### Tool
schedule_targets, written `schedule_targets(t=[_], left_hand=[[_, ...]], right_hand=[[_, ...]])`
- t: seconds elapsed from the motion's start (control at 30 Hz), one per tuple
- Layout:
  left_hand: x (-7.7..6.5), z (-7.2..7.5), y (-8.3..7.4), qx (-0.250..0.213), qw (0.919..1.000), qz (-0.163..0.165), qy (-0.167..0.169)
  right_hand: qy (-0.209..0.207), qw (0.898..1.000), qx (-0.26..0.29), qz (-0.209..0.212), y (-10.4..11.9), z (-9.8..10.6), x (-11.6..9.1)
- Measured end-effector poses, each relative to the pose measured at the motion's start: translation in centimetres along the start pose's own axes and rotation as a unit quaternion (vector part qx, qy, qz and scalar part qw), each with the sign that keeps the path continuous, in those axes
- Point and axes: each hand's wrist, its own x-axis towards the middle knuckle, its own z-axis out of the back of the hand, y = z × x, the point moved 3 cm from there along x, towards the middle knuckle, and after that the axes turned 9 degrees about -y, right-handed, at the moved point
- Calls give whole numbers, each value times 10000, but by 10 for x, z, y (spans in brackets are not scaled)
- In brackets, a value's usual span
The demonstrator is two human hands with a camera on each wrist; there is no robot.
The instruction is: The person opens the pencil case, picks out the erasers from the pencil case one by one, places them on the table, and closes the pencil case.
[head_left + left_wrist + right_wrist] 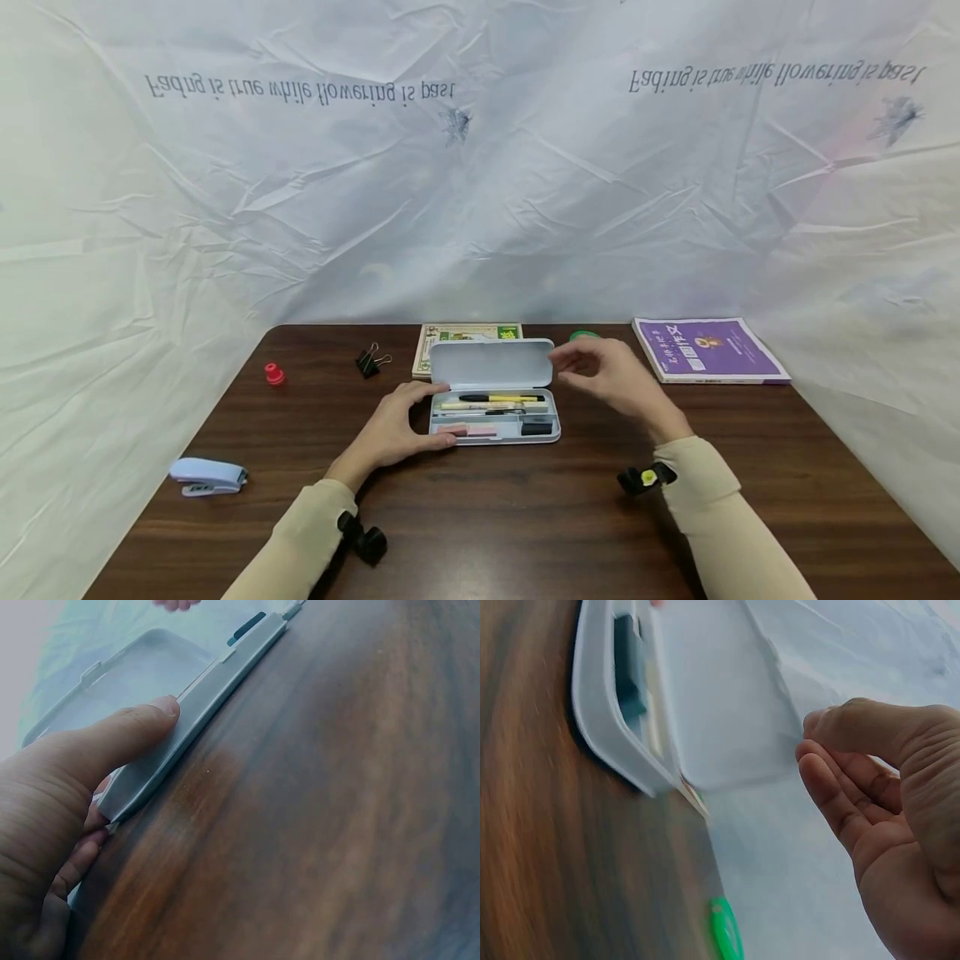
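Observation:
A pale pencil case (495,441) stands with its lid (491,364) raised. In its long compartment lie a yellow-and-black pen (501,398) and several other pens; in front are pink eraser-like blocks (480,431) and a small black block (536,428). My left hand (392,425) grips the case's left end, its thumb (146,724) on the front wall and its other fingers partly hidden behind. With curled fingers, my right hand (611,375) pinches the raised lid's right edge between thumb (840,727) and fingertips.
Behind the case lies a green-and-cream book (468,332), with a green object (583,335) to its right. A purple book (708,350) lies at the back right. Leftward are a black binder clip (369,362), a red cap-like piece (274,374) and a light-blue stapler (208,476).

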Motion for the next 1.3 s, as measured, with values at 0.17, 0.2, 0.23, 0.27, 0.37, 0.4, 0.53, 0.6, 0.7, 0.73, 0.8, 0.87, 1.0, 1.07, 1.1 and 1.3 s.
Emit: schedule_targets(t=[0.17,0.2,0.23,0.27,0.37,0.4,0.53,0.6,0.7,0.73,0.8,0.87,1.0,1.07,1.1,1.3], left_hand=[[1,0,1,19,9999,-97,-30],[1,-1,2,15,9999,-106,-37],[1,-1,3,28,9999,-113,-43],[1,-1,3,32,9999,-109,-51],[2,-1,3,29,10000,-43,-26],[2,-1,2,29,10000,-34,-20],[2,1,-1,42,10000,-56,-14],[2,1,-1,57,9999,-80,-18],[2,1,-1,64,10000,-73,-15],[1,0,-1,60,10000,-55,-12],[1,0,-1,44,10000,-19,4],[1,0,0,25,10000,-1,15],[2,0,1,21,10000,-22,21],[2,-1,2,34,10000,-42,4],[2,-1,2,23,10000,-33,3],[1,-1,3,-7,10000,-20,18]], right_hand=[[636,9977,-138,197,1,-29,7],[772,9965,-217,227,1,-34,7],[902,9952,-299,248,1,-38,8],[1015,9934,-453,294,1,-41,8],[1290,9868,-890,415,0,-48,9],[1357,9847,-1005,442,1,-49,9],[1518,9788,-1263,551,0,-54,10],[1556,9768,-1346,588,0,-56,9],[1575,9756,-1402,606,0,-57,8],[1572,9762,-1376,586,1,-56,8],[1511,9781,-1311,567,2,-54,7],[1401,9810,-1227,550,4,-50,7],[1097,9857,-1103,646,11,-34,9],[902,9870,-1134,700,16,-23,9],[790,9875,-1157,724,18,-17,9],[109,9892,-1283,696,22,23,-1]])
